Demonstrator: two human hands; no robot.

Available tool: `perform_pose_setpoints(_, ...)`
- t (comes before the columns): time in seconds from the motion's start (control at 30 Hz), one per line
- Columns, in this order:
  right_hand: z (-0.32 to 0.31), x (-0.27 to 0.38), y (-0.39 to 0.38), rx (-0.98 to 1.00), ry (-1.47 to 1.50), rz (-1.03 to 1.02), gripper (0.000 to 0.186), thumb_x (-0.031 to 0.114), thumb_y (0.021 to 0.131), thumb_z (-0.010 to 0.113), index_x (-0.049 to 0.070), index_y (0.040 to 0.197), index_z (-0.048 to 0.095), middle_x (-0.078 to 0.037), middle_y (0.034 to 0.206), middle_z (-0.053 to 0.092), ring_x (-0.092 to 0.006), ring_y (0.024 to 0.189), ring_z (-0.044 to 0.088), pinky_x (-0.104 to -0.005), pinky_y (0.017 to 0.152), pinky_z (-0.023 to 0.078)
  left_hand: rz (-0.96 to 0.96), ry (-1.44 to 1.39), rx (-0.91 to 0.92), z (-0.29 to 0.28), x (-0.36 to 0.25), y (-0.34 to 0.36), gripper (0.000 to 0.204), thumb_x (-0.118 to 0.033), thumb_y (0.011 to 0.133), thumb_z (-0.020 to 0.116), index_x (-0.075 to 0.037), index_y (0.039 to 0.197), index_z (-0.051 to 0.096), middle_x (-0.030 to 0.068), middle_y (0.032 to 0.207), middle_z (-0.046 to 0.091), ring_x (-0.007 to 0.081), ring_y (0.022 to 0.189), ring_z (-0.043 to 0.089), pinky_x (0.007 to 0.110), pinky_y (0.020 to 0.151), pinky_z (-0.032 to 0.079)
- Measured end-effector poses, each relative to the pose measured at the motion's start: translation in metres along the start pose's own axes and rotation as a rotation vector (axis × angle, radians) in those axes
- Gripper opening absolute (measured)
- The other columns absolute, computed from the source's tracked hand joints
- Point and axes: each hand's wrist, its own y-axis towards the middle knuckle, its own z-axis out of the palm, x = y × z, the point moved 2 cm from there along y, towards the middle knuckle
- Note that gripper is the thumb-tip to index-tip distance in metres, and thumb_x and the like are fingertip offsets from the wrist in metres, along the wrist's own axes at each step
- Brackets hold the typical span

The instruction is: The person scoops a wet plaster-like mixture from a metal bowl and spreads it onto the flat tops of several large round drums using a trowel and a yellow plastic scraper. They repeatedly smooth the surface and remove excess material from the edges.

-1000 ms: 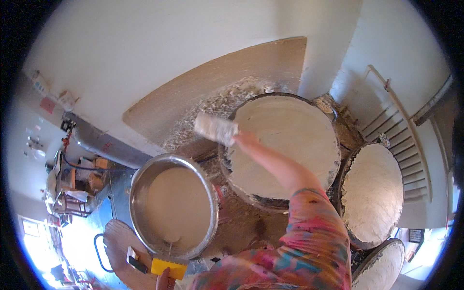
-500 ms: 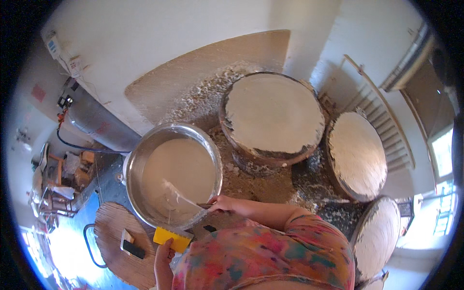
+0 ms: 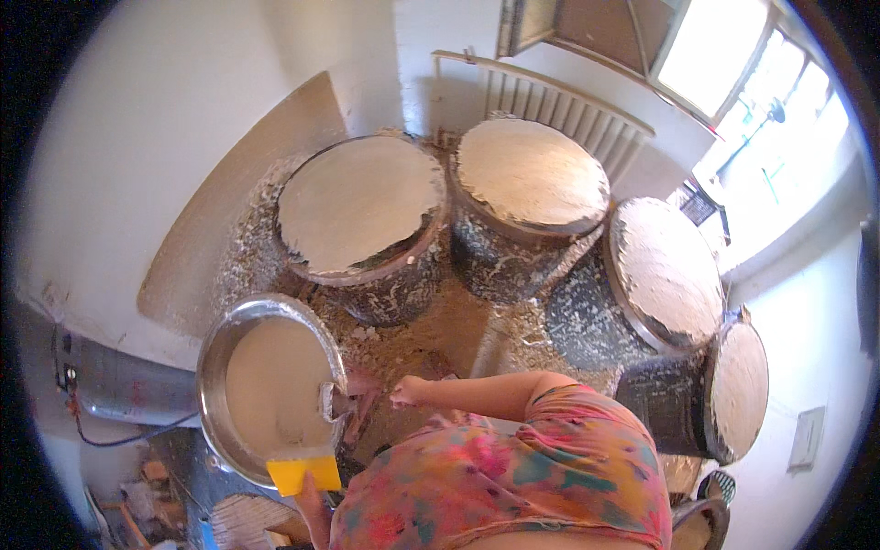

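In my left hand [image 3: 312,505] is a yellow scraper [image 3: 305,475], gripped at its lower edge beside the near rim of a wide metal bowl [image 3: 213,385]. Pale, thick paste [image 3: 284,385] fills much of the bowl. My right hand [image 3: 409,392] is closed, to the right of the bowl. A paste-coated, flat-bladed tool [image 3: 327,401] shows at the bowl's right rim; between it and my right fingers the view is smeared by motion, so the handle is unclear. Just beyond stands a dark round vat [image 3: 380,291], topped with smooth pale paste.
Several more paste-topped vats curve to the right, including one by the radiator [image 3: 513,255] and a tilted-looking one [image 3: 587,316]. A grey cylinder with a hose [image 3: 137,394] lies left of the bowl in view. A ribbed wooden lid [image 3: 247,521] sits at the lower left.
My view has swung to the right, showing more vats and the window. The coated tool has moved from over the paste to the bowl's right rim. The yellow scraper stays in my left hand.
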Motion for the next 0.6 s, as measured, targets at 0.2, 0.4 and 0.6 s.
perform_pose_setpoints(0.2,-0.027,0.072,-0.091,-0.414,-0.272,-0.348,0.053,0.021,0.068,0.058,0.004,0.116,0.044,-0.019,0.101,0.054,-0.0349,0.090,0.052,-0.0389,0.080,0.042,0.159,0.071,0.267,0.107,-0.068,0.011,0.043,-0.033,0.088,0.043,0.001,0.114,0.045,0.0122,0.104,0.053,0.0213,0.098,0.050,0.032,0.084,0.040)
perform_pose_setpoints(0.4,-0.065,0.116,-0.139,-0.901,-0.619,-0.595,0.056,0.016,0.065,0.059,0.000,0.116,0.041,-0.022,0.114,0.045,-0.0361,0.105,0.044,-0.0404,0.092,0.035,0.370,0.306,0.692,0.254,-0.097,-0.003,0.041,-0.027,0.087,0.048,0.001,0.116,0.043,0.0130,0.116,0.047,0.0232,0.102,0.048,0.033,0.087,0.036)
perform_pose_setpoints(0.6,-0.176,0.028,-0.154,-0.979,-0.466,-0.225,0.036,0.008,0.063,0.058,0.007,0.099,0.055,-0.013,0.102,0.054,-0.0307,0.094,0.052,-0.0369,0.081,0.044,0.568,0.580,0.813,0.326,-0.095,0.012,0.033,-0.022,0.085,0.051,0.002,0.108,0.052,0.0127,0.105,0.054,0.0197,0.100,0.049,0.031,0.086,0.037)
